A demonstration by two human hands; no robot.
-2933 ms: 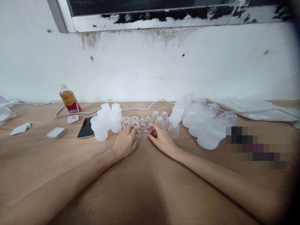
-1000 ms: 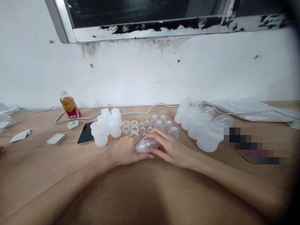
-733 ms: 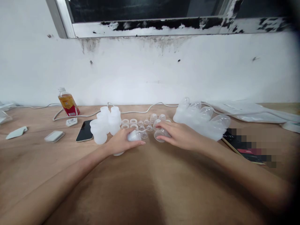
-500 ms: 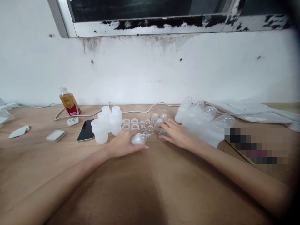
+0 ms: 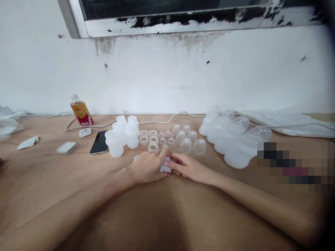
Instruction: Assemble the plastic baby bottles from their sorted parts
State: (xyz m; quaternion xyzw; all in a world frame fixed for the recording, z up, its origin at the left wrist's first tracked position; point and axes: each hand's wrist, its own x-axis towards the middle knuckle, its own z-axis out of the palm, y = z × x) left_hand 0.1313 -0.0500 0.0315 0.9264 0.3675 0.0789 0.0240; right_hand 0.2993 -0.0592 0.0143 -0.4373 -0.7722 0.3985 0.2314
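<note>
A whitish plastic bottle [image 5: 165, 167] lies mostly covered between my two hands. My left hand [image 5: 148, 166] is wrapped over it from the left. From the right, my right hand [image 5: 187, 168] pinches its end, fingertips touching my left hand. Just beyond them stand white rings [image 5: 153, 147], small clear nipples [image 5: 171, 140] and several clear dome caps [image 5: 185, 145]. White bottle bodies [image 5: 116, 147] cluster to the left. On the right, several bottles [image 5: 237, 153] with clear caps stand tilted in a row.
At the left are a phone [image 5: 99, 142], a drink bottle [image 5: 82, 112], a small white case [image 5: 66, 147] and a white piece [image 5: 28, 143]. A cable [image 5: 162, 122] runs along the wall. Plastic bags [image 5: 290, 122] lie at the back right.
My right hand has left the clear caps and come to the bottle at my left hand. The bottle, tilted with its nipple showing before, is now mostly hidden. The view has shifted slightly.
</note>
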